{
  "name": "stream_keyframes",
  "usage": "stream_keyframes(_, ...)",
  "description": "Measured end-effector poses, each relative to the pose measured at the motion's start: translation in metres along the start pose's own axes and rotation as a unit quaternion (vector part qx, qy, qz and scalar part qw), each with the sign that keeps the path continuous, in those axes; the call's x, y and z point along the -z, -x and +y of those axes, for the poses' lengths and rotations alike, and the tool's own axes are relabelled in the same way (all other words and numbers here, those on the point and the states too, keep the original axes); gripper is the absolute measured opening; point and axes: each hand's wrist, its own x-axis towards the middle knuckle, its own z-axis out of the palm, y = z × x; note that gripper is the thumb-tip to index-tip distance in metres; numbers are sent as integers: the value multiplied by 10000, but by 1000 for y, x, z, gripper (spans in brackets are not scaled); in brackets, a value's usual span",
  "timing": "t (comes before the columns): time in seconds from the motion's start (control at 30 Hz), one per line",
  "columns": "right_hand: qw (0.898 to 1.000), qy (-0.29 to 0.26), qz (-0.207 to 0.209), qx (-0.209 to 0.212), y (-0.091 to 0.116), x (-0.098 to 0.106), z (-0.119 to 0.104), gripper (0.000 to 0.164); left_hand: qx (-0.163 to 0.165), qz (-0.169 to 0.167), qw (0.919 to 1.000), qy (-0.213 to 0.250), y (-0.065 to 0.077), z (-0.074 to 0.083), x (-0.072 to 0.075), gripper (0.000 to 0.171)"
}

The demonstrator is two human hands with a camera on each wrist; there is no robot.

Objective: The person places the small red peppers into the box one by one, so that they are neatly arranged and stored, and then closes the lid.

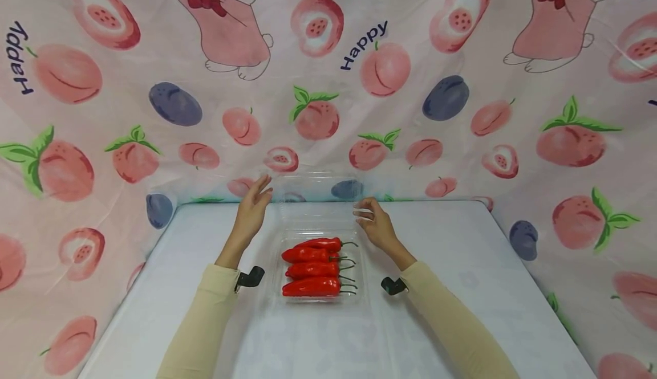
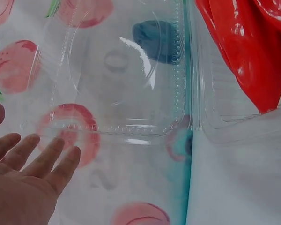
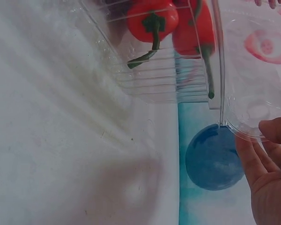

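Note:
Several glossy red peppers (image 1: 312, 269) with green stems lie side by side in a clear plastic clamshell box (image 1: 361, 270). Its hinged lid (image 1: 319, 208) stands raised at the far side. Beside the lid's left edge is my left hand (image 1: 251, 212), fingers extended and apart; the left wrist view has its fingertips just short of the lid's rim. My right hand (image 1: 378, 228) is at the lid's right edge. In the right wrist view the thumb (image 3: 275, 130) lies over the rim and the fingers are under it, pinching the lid.
The box rests on a white-covered table (image 1: 436, 322). Close behind the table's back edge hangs a pink curtain (image 1: 318, 71) printed with peaches, seen through the lid. Each wrist carries a small black camera (image 1: 250, 277).

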Motion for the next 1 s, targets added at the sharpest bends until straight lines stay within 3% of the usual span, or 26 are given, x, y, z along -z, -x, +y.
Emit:
stream_keyframes(0.23,9994,282,159,139,3,3,-5,34,154,23,9999,29,1,4,3,51)
stream_keyframes(0.47,9962,502,654,265,6,11,-23,35,26,-60,9999,-116,17,37,3,50)
stream_keyframes(0.53,9955,442,757,367,7,13,-30,37,6,-65,9999,-140,20,40,3,49)
stream_keyframes(1.0,9915,711,970,488,20,19,-56,40,-35,0,9988,-488,36,45,7,45)
